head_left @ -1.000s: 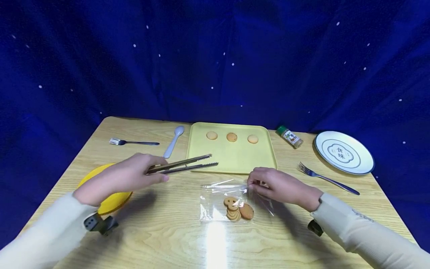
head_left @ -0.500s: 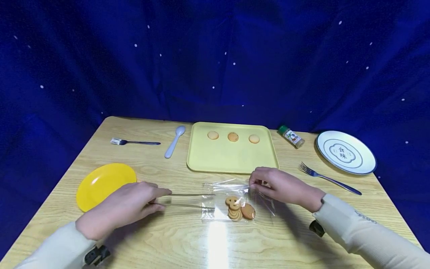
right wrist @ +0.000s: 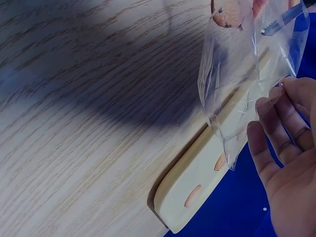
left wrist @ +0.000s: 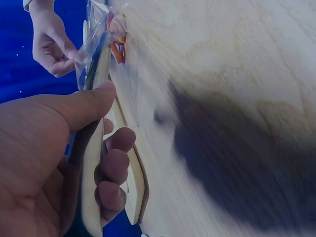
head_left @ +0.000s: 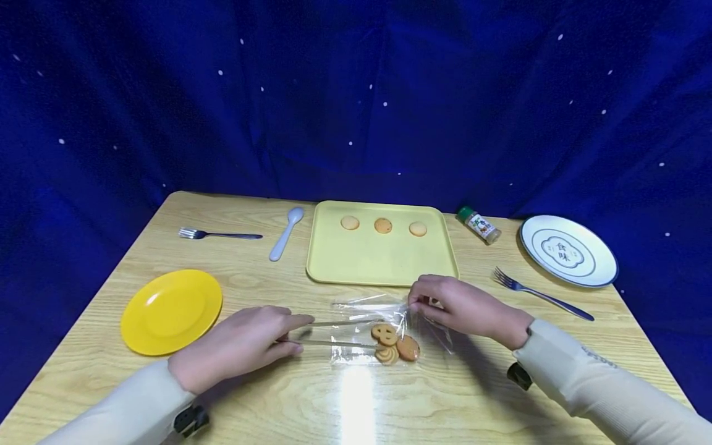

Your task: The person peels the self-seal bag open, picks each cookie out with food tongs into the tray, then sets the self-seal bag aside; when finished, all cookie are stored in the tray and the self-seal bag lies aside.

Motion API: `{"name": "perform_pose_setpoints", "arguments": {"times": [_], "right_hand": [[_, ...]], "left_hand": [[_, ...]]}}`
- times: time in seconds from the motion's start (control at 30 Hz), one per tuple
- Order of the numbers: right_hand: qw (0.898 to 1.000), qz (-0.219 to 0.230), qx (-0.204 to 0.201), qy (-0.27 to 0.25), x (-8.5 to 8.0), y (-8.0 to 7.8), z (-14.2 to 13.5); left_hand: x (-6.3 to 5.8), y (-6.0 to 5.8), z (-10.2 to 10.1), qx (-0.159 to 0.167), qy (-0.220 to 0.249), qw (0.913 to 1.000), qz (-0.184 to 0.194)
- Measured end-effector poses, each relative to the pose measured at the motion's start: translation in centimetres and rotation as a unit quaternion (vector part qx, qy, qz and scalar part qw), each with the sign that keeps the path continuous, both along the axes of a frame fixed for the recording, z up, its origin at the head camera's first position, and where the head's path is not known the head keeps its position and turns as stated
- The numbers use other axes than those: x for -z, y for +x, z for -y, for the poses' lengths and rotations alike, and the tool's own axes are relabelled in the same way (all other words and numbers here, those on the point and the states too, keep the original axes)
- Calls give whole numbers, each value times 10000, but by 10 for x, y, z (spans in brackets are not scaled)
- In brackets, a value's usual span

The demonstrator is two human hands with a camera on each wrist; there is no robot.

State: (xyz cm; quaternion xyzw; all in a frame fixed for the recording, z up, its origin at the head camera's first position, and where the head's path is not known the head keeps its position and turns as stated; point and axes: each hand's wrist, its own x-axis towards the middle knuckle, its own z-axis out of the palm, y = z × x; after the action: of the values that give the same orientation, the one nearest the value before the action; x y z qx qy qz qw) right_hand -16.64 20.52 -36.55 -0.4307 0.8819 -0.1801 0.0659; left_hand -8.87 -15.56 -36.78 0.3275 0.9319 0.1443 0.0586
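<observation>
My left hand [head_left: 245, 343] holds metal tongs [left wrist: 89, 168] between thumb and fingers. Their arms are spread apart and reach into a clear plastic bag [right wrist: 227, 84]. Several cookies lie in the bag: a pretzel-shaped one [head_left: 384, 334], a swirled one [head_left: 386, 355] and a round speckled one [head_left: 409, 348]. The tong tips lie close beside the pretzel-shaped and swirled cookies; whether they touch is unclear. At the bag's upper right edge, my right hand [head_left: 464, 306] pinches the plastic with thumb and forefinger. A toothed tong tip [right wrist: 281, 22] shows through the film in the right wrist view.
Behind the bag lies a yellow tray [head_left: 384, 262] with a row of three round cookies [head_left: 382, 225]. A yellow plate [head_left: 172, 312], a fork [head_left: 222, 235] and a spoon [head_left: 286, 235] are leftward. Rightward are a spice jar [head_left: 479, 225], another fork [head_left: 542, 295] and a white plate [head_left: 595, 259].
My left hand has come down from near the tray and then moved right, carrying the tongs into the bag up to the cookies. My right hand stays at the bag's edge.
</observation>
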Motion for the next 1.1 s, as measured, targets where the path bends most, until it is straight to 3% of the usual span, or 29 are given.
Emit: {"name": "perform_pose_setpoints", "arguments": {"times": [0.33,0.63,0.77,0.97,1.1], "right_hand": [[10000,20,-21,-33,-1,-1,1],[10000,46,16,5,0,-1,1],[10000,76,5,-3,0,-1,2],[9999,105,-13,-40,1,-1,2],[9999,121,1,-16,1,-1,1]], "left_hand": [[1,-2,-8,306,71,9995,23],[-2,-7,-6,52,-48,9996,-264],[3,-7,-7,127,-129,9995,-276],[7,-11,-12,134,-26,9997,-225],[8,-17,-15,20,160,9998,91]]}}
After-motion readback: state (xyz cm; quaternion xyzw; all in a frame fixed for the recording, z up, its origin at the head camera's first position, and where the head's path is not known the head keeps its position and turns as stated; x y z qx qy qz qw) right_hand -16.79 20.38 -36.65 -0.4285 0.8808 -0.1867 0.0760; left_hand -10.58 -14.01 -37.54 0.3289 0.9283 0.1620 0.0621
